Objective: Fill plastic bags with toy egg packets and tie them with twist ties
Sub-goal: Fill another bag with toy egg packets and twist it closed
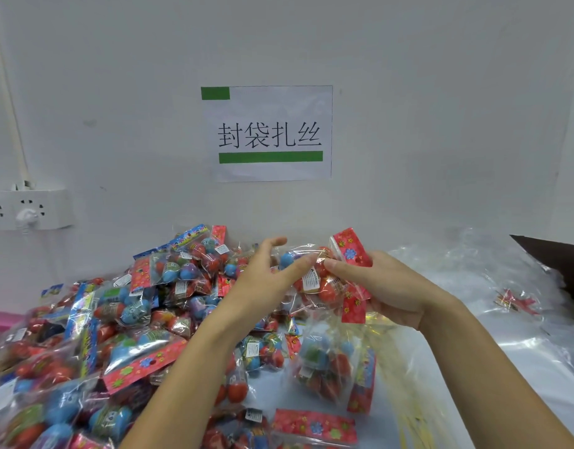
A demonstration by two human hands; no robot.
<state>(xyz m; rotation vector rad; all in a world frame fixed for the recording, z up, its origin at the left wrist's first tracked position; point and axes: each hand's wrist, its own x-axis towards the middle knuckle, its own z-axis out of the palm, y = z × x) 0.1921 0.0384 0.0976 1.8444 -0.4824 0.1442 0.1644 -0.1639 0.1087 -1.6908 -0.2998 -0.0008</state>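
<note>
Red and blue toy eggs in clear packets (94, 319) lie heaped across the left half of a white table (441, 377), the pile reaching back to a pale wall. Many packets carry red card headers printed with flowers; some have blue headers.

Above the middle of the table, both hands hold up a small bundle of egg packets (324, 280). The right hand (386, 286) grips the bundle from the right side, fingers curled over the red headers and the thumb tip pressing on the clear wrap. The left hand (263, 280) comes in from the left with its fingers fairly straight and spread, the thumb lying against the front of the bundle and the forefinger raised behind it.

Just below the hands, a clear plastic bag (334, 371) already holding several packets lies on the table beside the pile. Loose clear plastic bags (506, 286) spread over the right side of the table, with a small red and gold bunch of twist ties (518, 301) resting on them.

On the wall hangs a white paper sign (269, 134) with green bars and black Chinese characters. A white power strip (30, 209) is fixed to the wall at far left.
</note>
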